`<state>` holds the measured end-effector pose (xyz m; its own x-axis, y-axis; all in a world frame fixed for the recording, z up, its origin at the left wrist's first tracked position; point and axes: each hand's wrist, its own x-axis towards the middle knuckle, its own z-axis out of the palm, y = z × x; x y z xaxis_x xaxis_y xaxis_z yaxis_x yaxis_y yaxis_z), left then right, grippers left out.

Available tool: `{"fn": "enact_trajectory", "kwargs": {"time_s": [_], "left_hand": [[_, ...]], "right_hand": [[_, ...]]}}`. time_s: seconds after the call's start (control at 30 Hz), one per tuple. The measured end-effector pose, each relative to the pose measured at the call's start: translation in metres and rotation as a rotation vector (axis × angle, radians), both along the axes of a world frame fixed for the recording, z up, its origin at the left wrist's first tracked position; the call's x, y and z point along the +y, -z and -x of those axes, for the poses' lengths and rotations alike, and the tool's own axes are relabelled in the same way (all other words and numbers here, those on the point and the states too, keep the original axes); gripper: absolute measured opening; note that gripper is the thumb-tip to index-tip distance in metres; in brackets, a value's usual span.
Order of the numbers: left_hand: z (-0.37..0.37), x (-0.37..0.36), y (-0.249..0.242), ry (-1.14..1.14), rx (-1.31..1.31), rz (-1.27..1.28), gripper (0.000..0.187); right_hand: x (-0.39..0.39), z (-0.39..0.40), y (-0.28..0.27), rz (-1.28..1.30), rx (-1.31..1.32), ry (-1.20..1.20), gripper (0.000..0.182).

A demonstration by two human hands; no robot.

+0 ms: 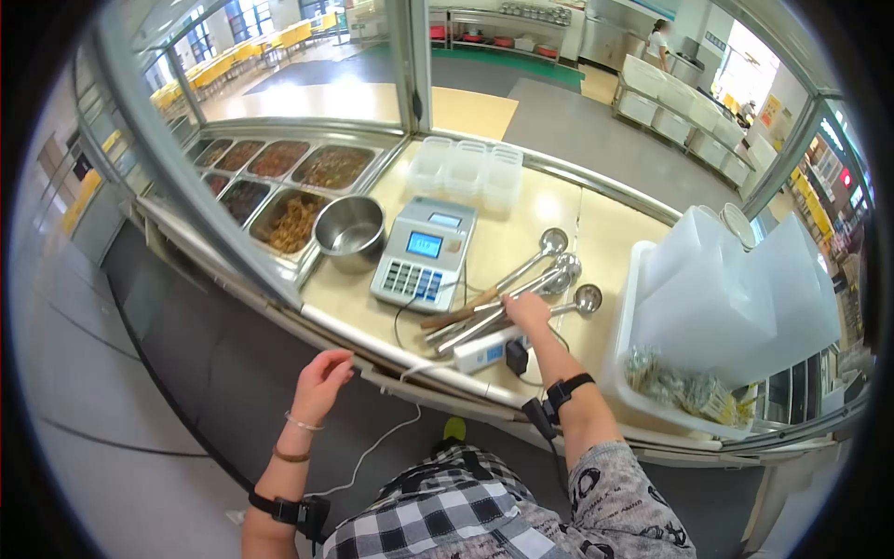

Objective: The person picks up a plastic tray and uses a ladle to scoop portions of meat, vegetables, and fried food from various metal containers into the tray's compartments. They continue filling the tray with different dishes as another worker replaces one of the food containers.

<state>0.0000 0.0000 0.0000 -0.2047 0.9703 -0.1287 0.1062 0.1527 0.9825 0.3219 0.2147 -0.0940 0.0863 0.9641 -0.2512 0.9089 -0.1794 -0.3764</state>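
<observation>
My right hand [529, 313] is closed over the handles of several metal ladles [559, 276], which lie in a pile on the cream counter [368, 321]. What exactly its fingers hold is hidden. Just below it are a white power strip [489, 350] and a black plug [517, 357]. Left of the pile stands a grey card terminal [426, 253] with a lit screen and keypad. My left hand [325, 373] hangs in front of the counter's edge, fingers bent and partly apart, holding nothing.
A steel pot [350, 233] stands beside food trays [289, 224] at the left. Clear plastic containers [466, 172] are stacked behind the terminal. At the right, a white bin [619, 373] holds large plastic bags [712, 289] and wrapped items. A person [657, 42] stands far off.
</observation>
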Motion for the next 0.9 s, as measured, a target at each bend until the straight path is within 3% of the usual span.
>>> {"fn": "enact_trajectory", "kwargs": {"time_s": [0.07, 0.1, 0.23, 0.33, 0.4, 0.43, 0.5, 0.6, 0.7, 0.77, 0.8, 0.87, 0.9], "left_hand": [[-0.022, 0.023, -0.017, 0.104, 0.036, -0.058, 0.019], [-0.016, 0.106, -0.038, 0.137, 0.127, -0.078, 0.020], [-0.073, 0.203, -0.006, 0.216, -0.077, -0.043, 0.019], [-0.093, 0.261, 0.001, 0.230, -0.120, 0.006, 0.021], [-0.099, 0.297, 0.006, 0.231, -0.108, 0.056, 0.025], [-0.101, 0.313, 0.010, 0.244, -0.106, 0.052, 0.025], [-0.106, 0.347, 0.021, 0.218, -0.009, 0.107, 0.028], [-0.105, 0.400, 0.046, 0.155, -0.017, 0.158, 0.038], [-0.105, 0.447, 0.068, 0.071, 0.198, 0.097, 0.054], [-0.110, 0.468, 0.068, -0.108, -0.071, 0.378, 0.065], [-0.111, 0.477, 0.072, -0.101, -0.071, 0.383, 0.065], [-0.109, 0.490, 0.079, -0.105, -0.417, 0.516, 0.067], [-0.109, 0.497, 0.085, -0.103, -0.415, 0.522, 0.067]], "right_hand": [[-0.030, 0.002, -0.007, 0.052, -0.020, 0.025, 0.053], [0.027, 0.030, -0.005, 0.121, 0.131, 0.060, 0.053], [0.036, -0.018, 0.012, 0.199, 0.219, 0.252, 0.044], [0.040, -0.030, -0.011, 0.279, 0.363, 0.294, 0.041], [0.044, -0.029, 0.015, 0.172, 0.800, 0.456, 0.034], [0.042, -0.028, 0.012, 0.162, 0.804, 0.466, 0.034], [0.035, -0.029, 0.000, -0.068, 1.341, 0.790, 0.025], [0.033, -0.038, -0.017, -0.129, 1.568, 0.871, 0.019], [0.032, -0.048, -0.008, -0.133, 1.551, 0.806, 0.018], [0.032, -0.046, -0.018, -0.154, 1.527, 0.849, 0.019], [0.031, -0.044, -0.020, -0.165, 1.504, 0.886, 0.019], [0.030, -0.042, -0.014, -0.141, 1.497, 0.864, 0.019], [0.030, -0.041, -0.015, -0.116, 1.492, 0.834, 0.019]]}}
